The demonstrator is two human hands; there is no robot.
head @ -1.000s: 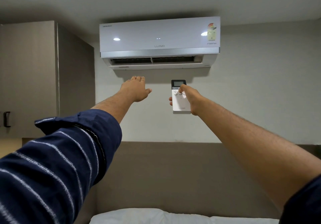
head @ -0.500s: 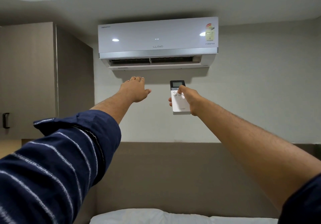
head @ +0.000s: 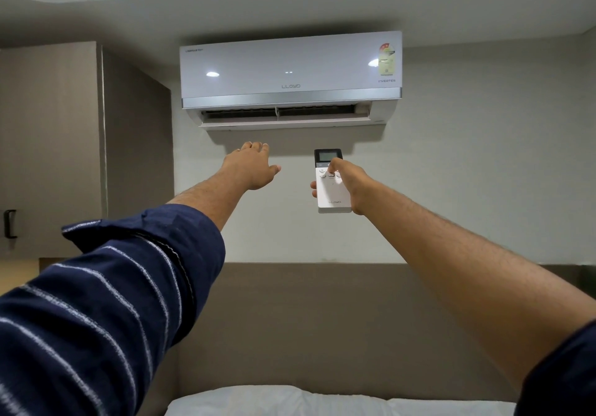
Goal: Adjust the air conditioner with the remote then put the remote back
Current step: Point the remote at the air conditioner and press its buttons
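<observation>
Above and ahead of me the Lloyd split air conditioner (head: 290, 70) hangs on the wall, its bottom louvre (head: 287, 122) swung open. That is the relation I work from: the unit sits up and slightly left of the remote (head: 332, 186), and the remote's long axis runs nearly upright, display end pointing at the louvre.

My right hand (head: 351, 186) is the one doing the job. It is wrapped around the remote's right edge, fingertips showing on the left edge, thumb laid across the upper row of buttons just under the small screen. Whether the thumb is pressing or only resting I cannot tell.

My left hand (head: 251, 167) is empty, palm down, fingers stretched out and together, reaching toward the air below the louvre, apart from the unit; I judge it is feeling for airflow. It is the nearer hand to the louvre.

Readable writing: "LLOYD" centred on the unit's face, "INVERTER" under the rating sticker (head: 386, 60) at its right, and "LLOYD" low on the remote. The screen's digits are too small to read.

I judge the adjusting step is in hand; the putting back is not yet done.
</observation>
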